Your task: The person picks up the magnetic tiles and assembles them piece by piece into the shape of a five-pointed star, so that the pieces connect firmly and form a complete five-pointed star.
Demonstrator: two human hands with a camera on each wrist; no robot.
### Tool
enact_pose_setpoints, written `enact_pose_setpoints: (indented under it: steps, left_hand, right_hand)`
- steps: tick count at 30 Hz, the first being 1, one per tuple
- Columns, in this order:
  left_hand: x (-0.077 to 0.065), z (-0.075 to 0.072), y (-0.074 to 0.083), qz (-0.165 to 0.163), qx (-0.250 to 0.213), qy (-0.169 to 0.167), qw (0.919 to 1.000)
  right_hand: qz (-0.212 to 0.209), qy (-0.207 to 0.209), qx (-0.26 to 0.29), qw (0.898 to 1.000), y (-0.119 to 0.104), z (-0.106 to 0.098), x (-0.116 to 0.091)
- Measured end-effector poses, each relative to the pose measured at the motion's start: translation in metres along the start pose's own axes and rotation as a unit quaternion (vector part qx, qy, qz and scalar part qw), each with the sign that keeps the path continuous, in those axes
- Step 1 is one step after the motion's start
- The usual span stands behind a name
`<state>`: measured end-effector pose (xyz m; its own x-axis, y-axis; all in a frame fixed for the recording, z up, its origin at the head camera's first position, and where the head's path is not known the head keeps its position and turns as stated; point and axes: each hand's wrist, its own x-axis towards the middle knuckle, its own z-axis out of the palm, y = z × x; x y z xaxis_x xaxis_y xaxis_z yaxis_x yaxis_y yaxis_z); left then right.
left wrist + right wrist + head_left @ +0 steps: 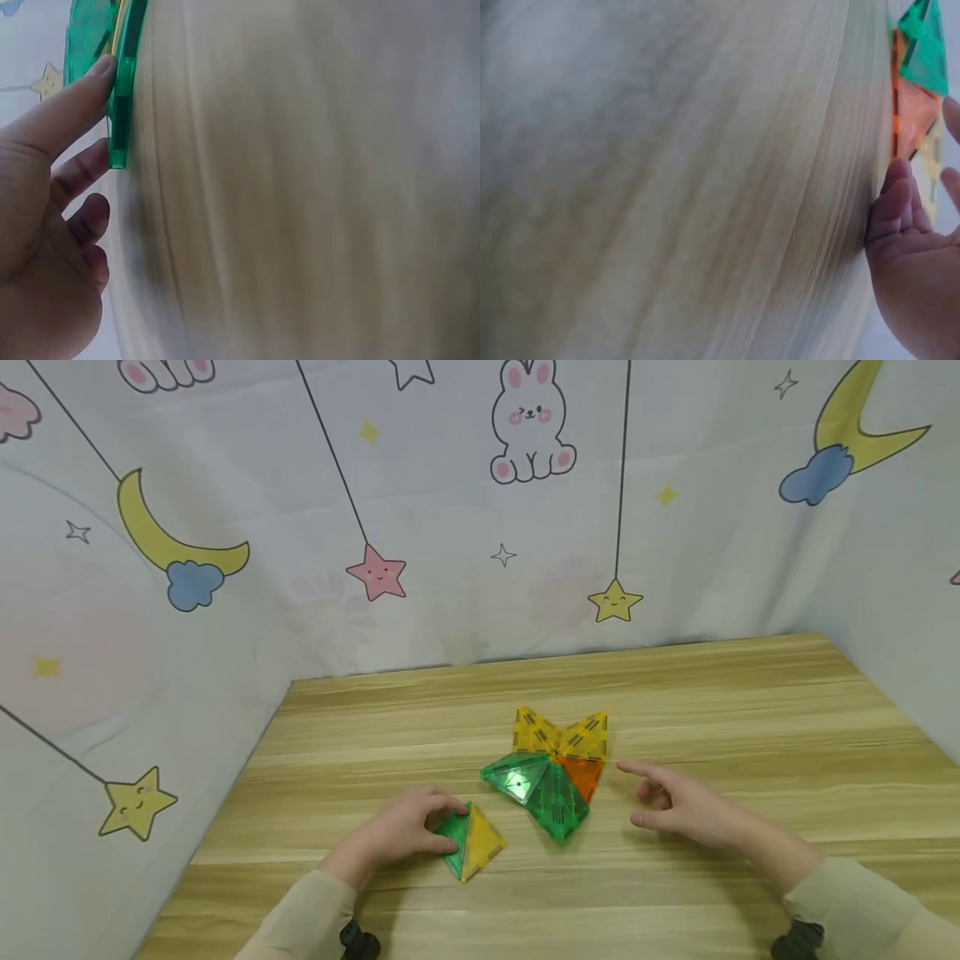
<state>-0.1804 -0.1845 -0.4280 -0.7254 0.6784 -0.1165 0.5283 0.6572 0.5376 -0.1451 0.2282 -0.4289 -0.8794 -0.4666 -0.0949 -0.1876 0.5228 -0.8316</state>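
Note:
My left hand (408, 828) pinches a translucent green triangular magnetic tile (454, 858) between thumb and fingers. Along one edge, that tile meets a yellow triangular tile (483, 843). The left wrist view shows the thumb (90, 90) against the green tile's rim. Further back lies a joined group of tiles: yellow ones (588, 739) on top, an orange triangle (581, 774) at the right, green ones (558, 802) at the left and bottom. Just right of this group is my right hand (690, 806), holding nothing, its index finger extended and other fingers bent.
The tiles lie on a wood-grain table (360, 735). Behind it hangs a white cloth (450, 510) printed with moons, stars and a rabbit; the cloth also stands along both sides. Dark wrist devices (360, 941) show at the sleeve ends.

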Motion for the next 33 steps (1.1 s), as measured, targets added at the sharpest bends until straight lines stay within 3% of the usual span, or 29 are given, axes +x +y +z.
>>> enact_pose_setpoints:
  steps: [9,17,27,33]
  left_hand:
    - [0.009,0.012,0.031,0.065,0.012,-0.064,0.9958]
    - [0.019,0.025,0.053,0.065,0.028,-0.087,0.9937]
    - [0.031,0.041,0.075,0.087,0.05,-0.079,0.9918]
    - [0.035,0.052,0.085,0.117,0.074,-0.06,0.9885]
  right_hand:
    - [-0.015,-0.006,-0.017,1.0,-0.001,0.001,-0.008]
    - [-0.062,-0.028,-0.058,0.996,-0.003,0.008,-0.015]
    - [-0.12,-0.034,-0.093,0.988,-0.007,0.019,-0.023]
    - [-0.13,-0.042,-0.132,0.982,-0.015,0.031,-0.031]
